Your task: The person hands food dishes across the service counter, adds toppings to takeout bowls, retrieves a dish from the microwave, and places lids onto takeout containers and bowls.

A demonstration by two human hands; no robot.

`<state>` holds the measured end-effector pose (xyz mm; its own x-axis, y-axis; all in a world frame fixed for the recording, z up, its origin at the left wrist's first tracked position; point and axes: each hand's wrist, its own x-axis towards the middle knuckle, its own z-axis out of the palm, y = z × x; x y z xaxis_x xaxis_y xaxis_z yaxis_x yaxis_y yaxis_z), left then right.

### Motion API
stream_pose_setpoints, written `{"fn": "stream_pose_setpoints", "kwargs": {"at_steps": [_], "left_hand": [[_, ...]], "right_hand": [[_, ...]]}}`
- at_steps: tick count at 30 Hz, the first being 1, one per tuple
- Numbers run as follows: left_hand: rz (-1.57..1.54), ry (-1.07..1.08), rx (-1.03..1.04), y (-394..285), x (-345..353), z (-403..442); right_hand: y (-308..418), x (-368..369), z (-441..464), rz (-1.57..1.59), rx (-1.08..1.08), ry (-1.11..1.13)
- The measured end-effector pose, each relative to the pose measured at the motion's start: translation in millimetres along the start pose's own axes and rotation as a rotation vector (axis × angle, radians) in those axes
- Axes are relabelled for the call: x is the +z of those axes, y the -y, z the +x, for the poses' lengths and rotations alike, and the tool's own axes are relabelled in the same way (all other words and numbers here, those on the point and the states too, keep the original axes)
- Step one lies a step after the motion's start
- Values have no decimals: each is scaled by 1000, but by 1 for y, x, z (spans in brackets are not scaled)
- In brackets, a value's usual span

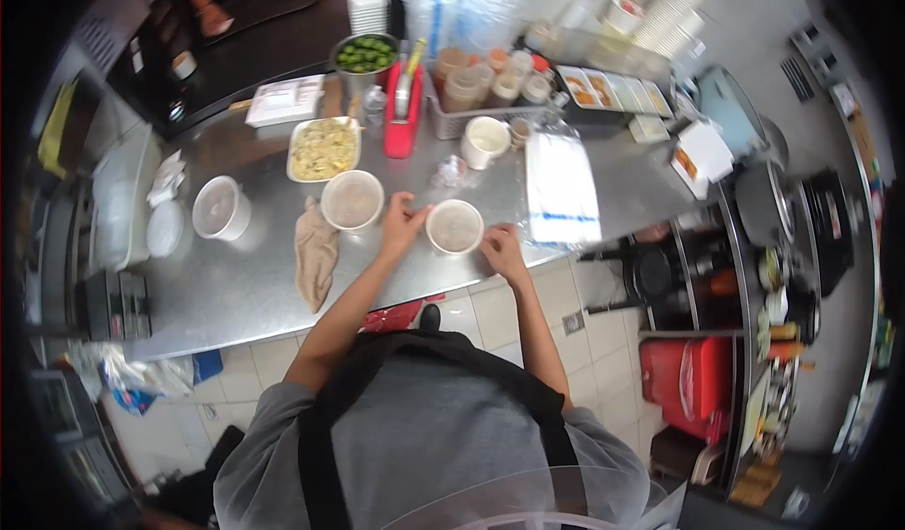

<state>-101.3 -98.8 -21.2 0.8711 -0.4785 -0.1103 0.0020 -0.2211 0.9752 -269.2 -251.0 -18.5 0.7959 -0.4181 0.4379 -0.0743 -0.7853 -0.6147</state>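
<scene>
A round white takeaway bowl with a translucent lid and brownish contents stands near the counter's front edge, between my hands. On its left, my left hand has its fingers apart, with a fingertip at the rim. My right hand is at the opposite side, its bent fingers against the rim. Just left of my left hand stands a second lidded bowl. Farther left is a third white bowl, slightly tilted in view. A tan cloth lies crumpled below the second bowl.
Behind the bowls are a tray of yellowish food, a red holder, a white tub and a basket of sauce bottles. Plastic bags lie to the right. At the upper left shows another person's hand.
</scene>
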Motion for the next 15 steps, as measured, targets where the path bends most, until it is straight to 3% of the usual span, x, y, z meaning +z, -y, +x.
{"fn": "stream_pose_setpoints", "kwargs": {"at_steps": [1, 3, 5, 7, 10, 13, 15], "left_hand": [[88, -93, 103, 1, 0, -4], [273, -275, 302, 8, 9, -8], [275, -210, 344, 16, 13, -18], [461, -49, 792, 34, 18, -25], [138, 101, 418, 3, 5, -47], [-72, -4, 536, -60, -33, -51], [-1, -28, 591, -75, -63, -39]], "right_hand": [[-5, 2, -3, -56, 88, 32], [16, 12, -1, 504, 691, -119], [10, 45, -4, 1088, 604, -309], [29, 59, -2, 1155, 646, -264], [88, 44, 31, 1262, 621, -156], [147, 22, 74, 1335, 529, -135], [160, 38, 102, 1360, 507, -150]]}}
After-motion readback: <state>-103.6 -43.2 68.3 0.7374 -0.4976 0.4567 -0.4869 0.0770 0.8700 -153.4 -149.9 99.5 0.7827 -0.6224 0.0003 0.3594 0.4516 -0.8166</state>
